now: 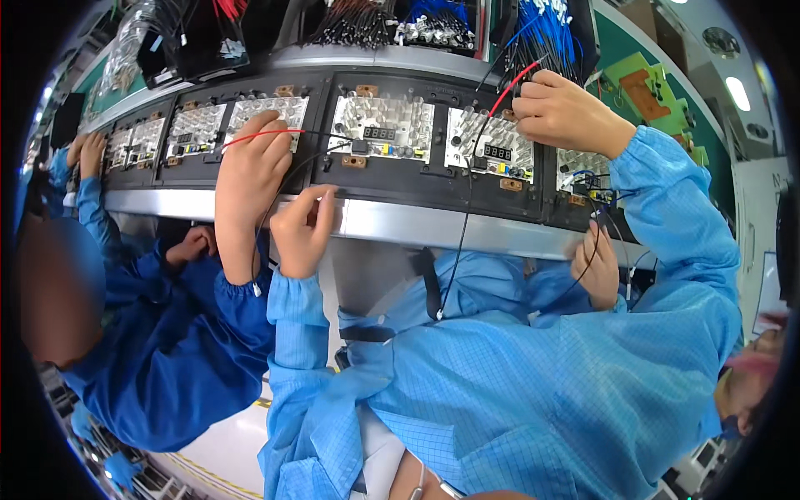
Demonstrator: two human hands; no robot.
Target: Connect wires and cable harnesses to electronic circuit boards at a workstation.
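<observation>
My right hand (560,112) is raised over the right part of the work line, its fingers closed on a black wire with a red length (510,93). The wire's black part (467,225) hangs down across the line's front edge to a small white connector (440,315). Below it lies a white circuit board (490,150) with clear domed parts and a digit display. My left hand (302,232) is at the metal front rail (392,218), thumb and forefinger pinched; whatever lies between them is too small to tell. Another such board (382,125) sits just beyond it.
To the left, a co-worker's hand (254,162) reaches over a board with another red-and-black wire (262,135). At right, another person's hand (596,267) is by the rail. Bundles of blue wires (554,37) and dark wires (350,25) lie behind the black fixture trays (321,179).
</observation>
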